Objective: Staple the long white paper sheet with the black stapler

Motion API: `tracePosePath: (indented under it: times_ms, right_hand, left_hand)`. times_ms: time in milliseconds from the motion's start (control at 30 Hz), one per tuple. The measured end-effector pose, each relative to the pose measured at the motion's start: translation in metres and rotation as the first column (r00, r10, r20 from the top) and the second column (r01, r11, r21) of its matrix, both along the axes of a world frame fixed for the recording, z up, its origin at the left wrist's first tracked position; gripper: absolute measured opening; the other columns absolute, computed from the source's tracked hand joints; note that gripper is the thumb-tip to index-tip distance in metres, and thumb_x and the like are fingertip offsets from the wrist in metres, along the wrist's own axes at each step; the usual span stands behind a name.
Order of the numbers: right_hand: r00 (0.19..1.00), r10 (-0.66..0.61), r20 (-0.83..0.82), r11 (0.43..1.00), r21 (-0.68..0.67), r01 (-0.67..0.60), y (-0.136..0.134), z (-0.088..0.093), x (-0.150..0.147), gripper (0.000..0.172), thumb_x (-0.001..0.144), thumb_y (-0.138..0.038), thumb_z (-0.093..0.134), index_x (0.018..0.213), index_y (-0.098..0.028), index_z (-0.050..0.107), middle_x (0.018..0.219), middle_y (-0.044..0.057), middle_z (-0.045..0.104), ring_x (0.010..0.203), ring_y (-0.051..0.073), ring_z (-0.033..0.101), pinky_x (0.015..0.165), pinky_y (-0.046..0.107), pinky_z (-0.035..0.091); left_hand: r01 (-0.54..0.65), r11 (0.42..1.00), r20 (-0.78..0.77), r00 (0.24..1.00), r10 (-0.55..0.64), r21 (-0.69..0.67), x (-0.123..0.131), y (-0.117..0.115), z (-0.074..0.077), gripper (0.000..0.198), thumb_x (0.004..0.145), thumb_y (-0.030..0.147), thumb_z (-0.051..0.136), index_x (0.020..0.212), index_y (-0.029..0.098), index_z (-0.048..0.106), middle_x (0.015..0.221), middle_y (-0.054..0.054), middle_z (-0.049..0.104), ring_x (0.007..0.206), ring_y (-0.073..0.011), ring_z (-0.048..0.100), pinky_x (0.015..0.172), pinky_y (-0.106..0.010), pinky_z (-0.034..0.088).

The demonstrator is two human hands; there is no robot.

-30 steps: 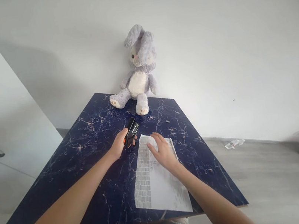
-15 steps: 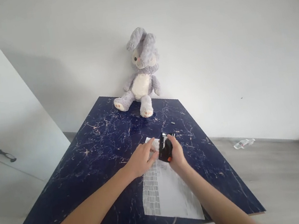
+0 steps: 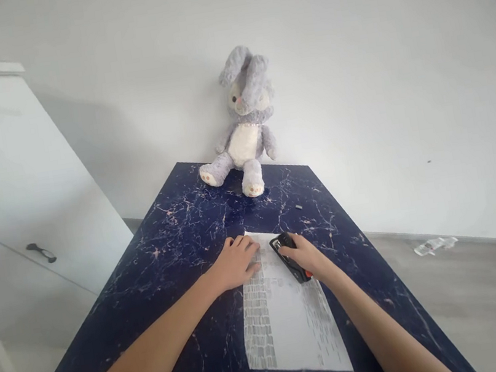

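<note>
Printed paper [image 3: 292, 328] lies on the dark blue marbled table [image 3: 193, 318], covered with grey bar-like marks along its left side and fainter ones on the right. My left hand [image 3: 237, 262] rests on the upper left edge of the paper, palm down with fingers spread. In my right hand [image 3: 307, 255] is a black stapler [image 3: 293, 266] with a shiny metal part and an orange-red spot at its near end. It lies slanted over the paper's upper right edge, with my fingers partly hiding it. A small grey strip [image 3: 298, 207] lies beyond the paper.
A purple-grey plush rabbit [image 3: 245, 136] sits at the table's far edge against the white wall [image 3: 374, 67]. To the left stands a white cabinet [image 3: 31, 168] with a dark handle. Clear plastic packaging [image 3: 434, 245] lies on the floor at right.
The stapler was held upright near my left fingers; now it is lowered and tilted at the paper's right side. My left hand has flattened onto the paper. The camera view has shifted slightly left.
</note>
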State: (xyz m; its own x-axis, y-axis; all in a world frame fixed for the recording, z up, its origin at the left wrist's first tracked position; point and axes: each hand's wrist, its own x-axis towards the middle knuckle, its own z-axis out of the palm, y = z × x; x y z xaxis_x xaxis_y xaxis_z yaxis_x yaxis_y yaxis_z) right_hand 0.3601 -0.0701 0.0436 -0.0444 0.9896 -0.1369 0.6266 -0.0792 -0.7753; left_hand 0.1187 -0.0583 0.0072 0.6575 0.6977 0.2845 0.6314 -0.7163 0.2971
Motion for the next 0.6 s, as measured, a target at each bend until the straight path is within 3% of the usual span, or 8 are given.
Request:
tracePosePath:
  times_ms: [100,333,600]
  right_hand:
    - [0.995,0.028,0.091,0.997,0.070,-0.035,0.000,-0.009,-0.009,0.016,0.079,-0.032,0.058,0.087,-0.019,0.063,0.079,0.002,0.068,0.074,0.022,0.063,0.064,0.028,0.042]
    - [0.957,0.008,0.291,0.982,0.179,-0.062,-0.009,-0.014,-0.016,0.011,0.081,-0.030,0.057,0.076,-0.021,0.054,0.079,0.004,0.065,0.073,0.021,0.061,0.064,0.028,0.039]
    - [0.905,-0.004,0.425,0.977,0.194,-0.086,-0.017,-0.012,-0.017,0.014,0.083,-0.023,0.055,0.070,-0.021,0.050,0.079,0.006,0.061,0.071,0.019,0.058,0.065,0.028,0.037]
  left_hand:
    - [-0.023,1.000,0.016,1.000,0.023,0.017,-0.002,0.003,-0.001,0.036,0.096,0.037,0.057,0.129,0.024,0.059,0.132,-0.012,0.059,0.120,-0.0303,0.052,0.099,-0.045,0.036]
    - [-0.101,0.994,0.093,0.990,0.104,-0.035,-0.003,0.014,-0.005,0.019,0.097,0.020,0.051,0.109,0.021,0.065,0.113,-0.007,0.066,0.107,-0.0252,0.057,0.092,-0.042,0.037]
    - [-0.137,0.989,0.136,0.980,0.143,-0.055,-0.003,0.016,-0.008,0.017,0.095,0.020,0.058,0.110,0.022,0.065,0.115,-0.006,0.065,0.110,-0.0244,0.057,0.095,-0.042,0.039]
